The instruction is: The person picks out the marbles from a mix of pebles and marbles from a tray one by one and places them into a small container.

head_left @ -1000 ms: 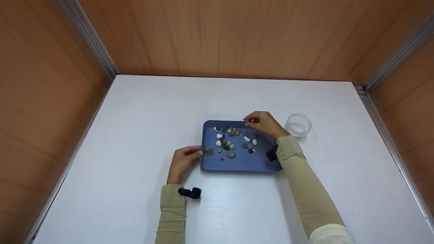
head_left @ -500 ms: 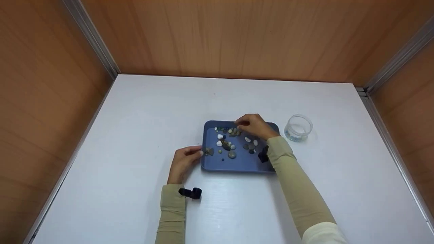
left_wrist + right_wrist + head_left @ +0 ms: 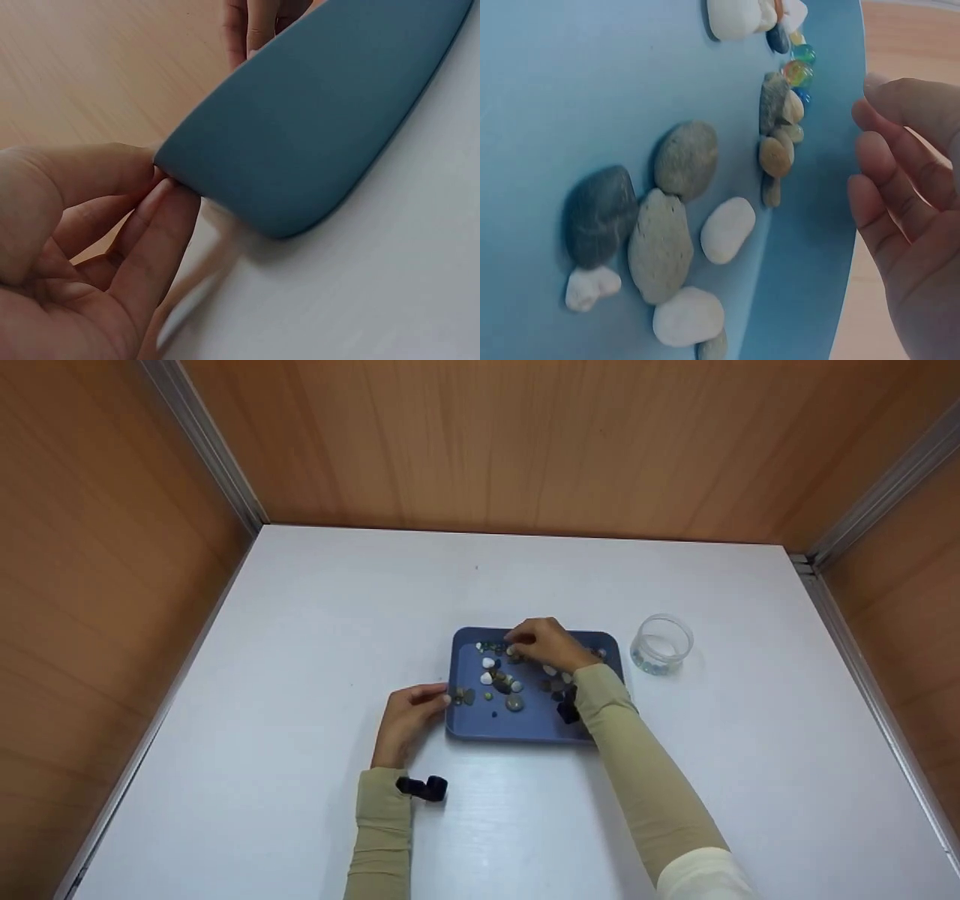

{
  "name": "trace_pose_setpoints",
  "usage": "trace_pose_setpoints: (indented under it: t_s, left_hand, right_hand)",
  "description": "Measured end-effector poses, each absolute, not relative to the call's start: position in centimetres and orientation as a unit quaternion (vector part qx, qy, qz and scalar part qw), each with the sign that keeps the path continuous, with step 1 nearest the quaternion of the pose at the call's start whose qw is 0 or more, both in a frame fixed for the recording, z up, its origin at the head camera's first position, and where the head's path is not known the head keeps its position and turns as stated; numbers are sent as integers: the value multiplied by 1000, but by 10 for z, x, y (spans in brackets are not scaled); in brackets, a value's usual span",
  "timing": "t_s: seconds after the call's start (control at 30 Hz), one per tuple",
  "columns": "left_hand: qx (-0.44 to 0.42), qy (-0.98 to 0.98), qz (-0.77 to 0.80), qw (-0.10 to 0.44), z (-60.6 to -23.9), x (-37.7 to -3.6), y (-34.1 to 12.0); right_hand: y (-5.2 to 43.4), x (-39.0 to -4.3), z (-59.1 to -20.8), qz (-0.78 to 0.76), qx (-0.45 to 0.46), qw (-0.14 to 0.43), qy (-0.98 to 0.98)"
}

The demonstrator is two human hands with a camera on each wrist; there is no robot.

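Note:
My left hand (image 3: 403, 724) pinches the left rim of a blue tray (image 3: 472, 726) between thumb and fingers; the left wrist view shows this grip at the tray's wall (image 3: 300, 135). Over the far part of the tray is my right hand (image 3: 553, 646), its fingers loosely bent and holding nothing in the right wrist view. Near its fingertips, along the far wall, lie small coloured glass marbles (image 3: 796, 73) and little brown pebbles (image 3: 775, 156). Larger grey stones (image 3: 660, 247) and white pebbles (image 3: 727, 230) lie on the tray floor, partly hidden by my right hand in the head view.
A clear round container (image 3: 663, 616) with pale bluish pieces at its bottom stands right of the tray. Everything rests on a white table (image 3: 300, 660). Wooden panels (image 3: 487, 450) rise behind and at both sides.
My right hand has moved left and slightly nearer along the tray's far side, uncovering its back right corner. My left hand keeps its place at the rim.

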State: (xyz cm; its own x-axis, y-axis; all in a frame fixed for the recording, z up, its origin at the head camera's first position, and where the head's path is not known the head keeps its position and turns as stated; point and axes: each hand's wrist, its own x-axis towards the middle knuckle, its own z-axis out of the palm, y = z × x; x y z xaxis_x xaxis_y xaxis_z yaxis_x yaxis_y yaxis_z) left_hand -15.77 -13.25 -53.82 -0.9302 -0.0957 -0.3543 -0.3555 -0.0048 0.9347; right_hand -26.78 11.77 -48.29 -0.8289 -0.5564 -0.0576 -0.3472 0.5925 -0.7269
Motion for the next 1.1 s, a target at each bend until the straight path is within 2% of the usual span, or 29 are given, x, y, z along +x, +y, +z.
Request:
trace_pose_setpoints:
  t_s: [0.27, 1.1]
  left_hand:
    - [-161, 683, 706, 94, -536, -156, -130]
    - [-165, 703, 685, 100, -536, -156, -131]
  right_hand:
    - [110, -266, -486, -370, -251, 145, 883]
    - [96, -266, -499, -300, -257, 110, 912]
